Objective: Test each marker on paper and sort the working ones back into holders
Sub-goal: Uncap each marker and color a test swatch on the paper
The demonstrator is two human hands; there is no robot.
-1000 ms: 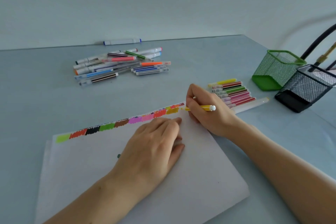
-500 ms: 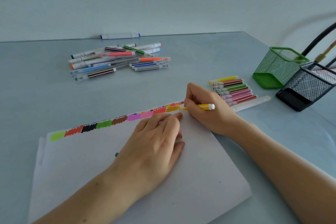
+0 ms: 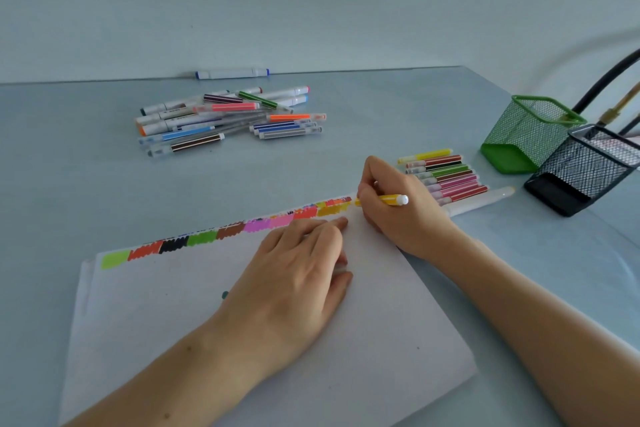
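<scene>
My right hand point(image 3: 398, 208), mid-frame, pinches the yellow marker point(image 3: 389, 200), tip at the paper's point(image 3: 242, 340) top edge beside the colour swatches point(image 3: 225, 230). My left hand point(image 3: 294, 274) lies flat, fingers straight, pressing the paper.

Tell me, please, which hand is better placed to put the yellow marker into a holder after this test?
The right hand, probably. It already grips the yellow marker, and the green holder and black holder stand on its side. The left hand lies flat on the paper.
</scene>
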